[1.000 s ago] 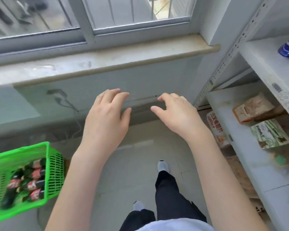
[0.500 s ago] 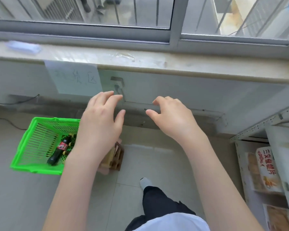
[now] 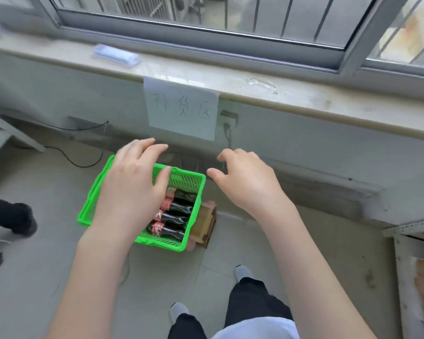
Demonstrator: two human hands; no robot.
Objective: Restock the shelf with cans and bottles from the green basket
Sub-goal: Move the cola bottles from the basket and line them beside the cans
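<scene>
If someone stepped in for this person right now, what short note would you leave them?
Left hand: open, empty, held over the basket.
Right hand: open, empty, in the air to the basket's right.
Basket: down low below the sill, with at least four cola bottles lying in it. The left hand hides the rest, and no cans show.
Shelf: only its corner shows at the lower right.
Done: cannot tell how much is already shelved.
Left: take the bottles out and set them on the shelf.
</scene>
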